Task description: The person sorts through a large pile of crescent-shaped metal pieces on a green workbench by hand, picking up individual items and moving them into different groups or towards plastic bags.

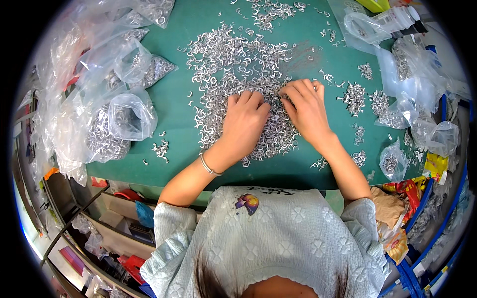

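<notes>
A broad heap of small curved silver metal pieces (218,59) covers the middle of the green table. My left hand (244,121) rests over the near part of this heap, its fingers curled down among the pieces. Just to the right, at the heap's edge, my right hand (309,110) has its fingers bent and its thumb drawn toward them. A narrow gap filled with metal pieces lies between the two hands. Both sets of fingertips are partly hidden, so any piece held in them cannot be made out. A bracelet circles my left wrist.
Clear plastic bags of metal pieces (107,131) crowd the left side. Small separate piles (354,99) lie on the right, near more bags (392,163) and a clear plastic bottle (397,19). Another loose group of pieces (268,12) lies at the far edge of the green table (171,99).
</notes>
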`<state>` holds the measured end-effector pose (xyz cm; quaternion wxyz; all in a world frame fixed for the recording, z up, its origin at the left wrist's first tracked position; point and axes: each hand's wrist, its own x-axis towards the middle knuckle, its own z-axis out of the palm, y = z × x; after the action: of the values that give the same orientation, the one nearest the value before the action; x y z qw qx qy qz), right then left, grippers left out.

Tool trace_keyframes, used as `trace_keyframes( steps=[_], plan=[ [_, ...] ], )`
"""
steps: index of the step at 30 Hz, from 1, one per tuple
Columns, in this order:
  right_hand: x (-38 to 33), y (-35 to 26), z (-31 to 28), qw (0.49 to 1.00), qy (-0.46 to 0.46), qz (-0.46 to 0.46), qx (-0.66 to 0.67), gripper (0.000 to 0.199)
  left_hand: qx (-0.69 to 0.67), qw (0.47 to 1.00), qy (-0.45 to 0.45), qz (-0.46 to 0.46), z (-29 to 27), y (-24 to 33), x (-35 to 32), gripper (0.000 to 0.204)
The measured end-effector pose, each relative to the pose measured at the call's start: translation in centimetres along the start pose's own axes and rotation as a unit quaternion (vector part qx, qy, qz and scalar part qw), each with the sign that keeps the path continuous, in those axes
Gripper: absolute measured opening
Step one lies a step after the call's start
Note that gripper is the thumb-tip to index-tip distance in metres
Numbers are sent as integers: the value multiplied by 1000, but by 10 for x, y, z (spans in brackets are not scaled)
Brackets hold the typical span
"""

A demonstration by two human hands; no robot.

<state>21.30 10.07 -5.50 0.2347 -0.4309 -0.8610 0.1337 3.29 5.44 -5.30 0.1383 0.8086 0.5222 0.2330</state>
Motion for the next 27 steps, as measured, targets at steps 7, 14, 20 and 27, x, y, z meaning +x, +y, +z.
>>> trace_keyframes(
  steps=[7, 14, 20, 27],
  plan=[
    [6, 2, 6, 997, -20, -70, -31, 18, -36, 999, -5, -10, 1, 1, 1, 14],
    [0, 3, -4, 997, 10, 8, 80, 13, -413, 888, 43, -198, -14, 2, -2, 17],
    [-12, -18, -19, 932, 14, 158, 325, 13, -704, 651, 45, -280, -19, 2, -16, 22],
    [-20, -44, -42, 900, -17, 190, 392, 11, -780, 553, 8, -294, -26, 17, -24, 25]
  ],
)
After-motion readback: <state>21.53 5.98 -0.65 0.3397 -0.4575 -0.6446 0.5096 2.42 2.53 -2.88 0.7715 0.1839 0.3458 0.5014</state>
